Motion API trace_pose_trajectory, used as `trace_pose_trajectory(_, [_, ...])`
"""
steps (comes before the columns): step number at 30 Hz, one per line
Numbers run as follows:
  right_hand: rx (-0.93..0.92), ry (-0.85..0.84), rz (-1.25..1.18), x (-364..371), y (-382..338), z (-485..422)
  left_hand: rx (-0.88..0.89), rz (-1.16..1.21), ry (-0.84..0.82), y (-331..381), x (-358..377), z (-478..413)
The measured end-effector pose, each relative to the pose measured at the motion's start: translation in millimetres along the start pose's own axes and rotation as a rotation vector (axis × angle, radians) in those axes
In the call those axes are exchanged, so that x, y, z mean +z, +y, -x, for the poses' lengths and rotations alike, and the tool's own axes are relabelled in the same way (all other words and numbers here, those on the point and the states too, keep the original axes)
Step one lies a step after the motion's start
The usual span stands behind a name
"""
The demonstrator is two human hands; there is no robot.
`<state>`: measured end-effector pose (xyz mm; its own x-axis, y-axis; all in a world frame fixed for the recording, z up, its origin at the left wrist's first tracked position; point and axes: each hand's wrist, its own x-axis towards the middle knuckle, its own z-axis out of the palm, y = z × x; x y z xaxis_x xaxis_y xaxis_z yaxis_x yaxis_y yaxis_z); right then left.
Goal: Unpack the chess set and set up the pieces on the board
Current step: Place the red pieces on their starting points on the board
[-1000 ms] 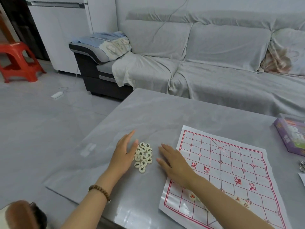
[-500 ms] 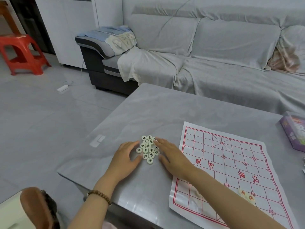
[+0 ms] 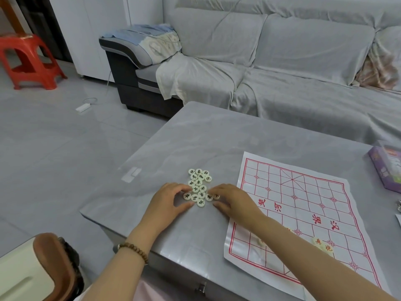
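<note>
Head view: the black-lettered pieces [image 3: 199, 187] lie in a tight cluster on the table [image 3: 195, 137], just off the left edge of the board [image 3: 303, 213]. The cluster's long axis runs away from the person, roughly parallel to that edge. The left hand [image 3: 171, 200] and right hand [image 3: 232, 200] bracket the cluster's near end, fingers half curled and fingertips touching the outer discs. I cannot tell whether either has a disc pinched. The right hand lies between cluster and board, so it is likely the one to carry pieces across. Two red pieces [image 3: 322, 244] already sit on the board's near half.

Red characters across the board's middle read 楚河 and 汉界. Among the black faces, 士 and 車 look readable, and a red piece shows 兵. The purple box [image 3: 386, 168] lies beyond the board's right edge, its print too small to read.
</note>
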<state>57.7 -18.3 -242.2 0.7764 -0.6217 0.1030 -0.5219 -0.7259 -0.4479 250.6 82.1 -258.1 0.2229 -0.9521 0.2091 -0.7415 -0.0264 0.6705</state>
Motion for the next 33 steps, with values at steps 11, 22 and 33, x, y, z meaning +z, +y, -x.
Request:
trace_pose_trajectory(11, [0.148,0.070,-0.408,4,-3,-5,-0.071,0.231,-0.047,4,4,-6])
trace_pose_trajectory(22, [0.213,0.238,-0.360,-32,33,28,-0.056,0.323,0.046,49,22,-31])
trace_pose_trajectory(33, [0.505,0.348,-0.130,-99,153,92,0.136,0.145,-0.281,164,145,-117])
